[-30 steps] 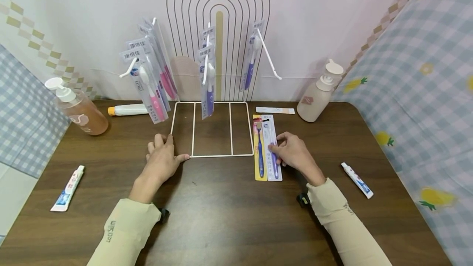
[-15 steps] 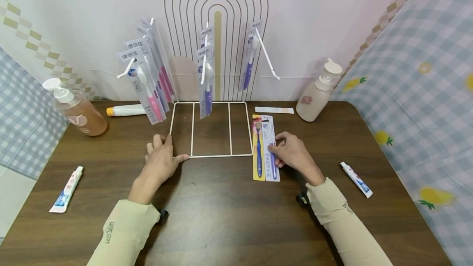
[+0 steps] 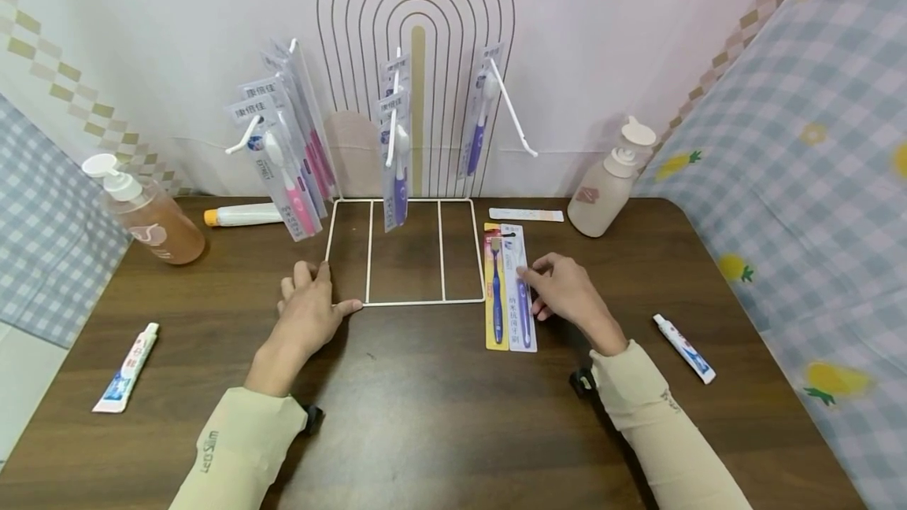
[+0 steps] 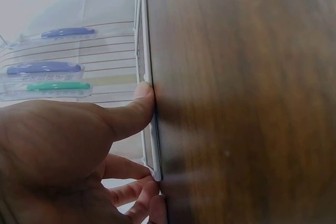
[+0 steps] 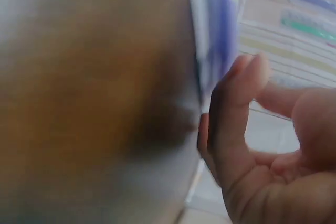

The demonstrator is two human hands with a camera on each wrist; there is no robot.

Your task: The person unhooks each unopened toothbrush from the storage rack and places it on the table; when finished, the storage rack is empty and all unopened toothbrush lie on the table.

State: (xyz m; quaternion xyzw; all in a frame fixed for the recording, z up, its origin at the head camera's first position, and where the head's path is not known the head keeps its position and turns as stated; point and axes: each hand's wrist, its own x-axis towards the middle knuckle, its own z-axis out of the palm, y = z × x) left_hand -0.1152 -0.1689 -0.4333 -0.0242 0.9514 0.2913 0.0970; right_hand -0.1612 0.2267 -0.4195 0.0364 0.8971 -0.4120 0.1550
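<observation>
My left hand [image 3: 308,313] rests at the front left corner of the white wire rack [image 3: 418,303]. In the left wrist view its straight thumb [image 4: 137,111] lies on the front wire, with the other fingertips around the corner. Two flat toothbrush packs lie side by side at the rack's right: a yellow-edged one [image 3: 490,329] with a blue toothbrush, and a pale one [image 3: 515,313] with a purple toothbrush. My right hand [image 3: 569,290] pinches the pale pack's right side between thumb and fingers. The right wrist view is blurred there.
Packaged toothbrushes hang on the rack's left [image 3: 294,187], middle [image 3: 398,179] and right hooks. Pump bottles stand at the left [image 3: 159,219] and right [image 3: 602,191]. Toothpaste tubes lie at the far left [image 3: 127,368], far right [image 3: 685,349] and back left [image 3: 248,215].
My right thumb has slid slightly up the pale toothbrush pack, showing more of the purple handle. The left hand stays on the rack corner. Both packs lie where they were.
</observation>
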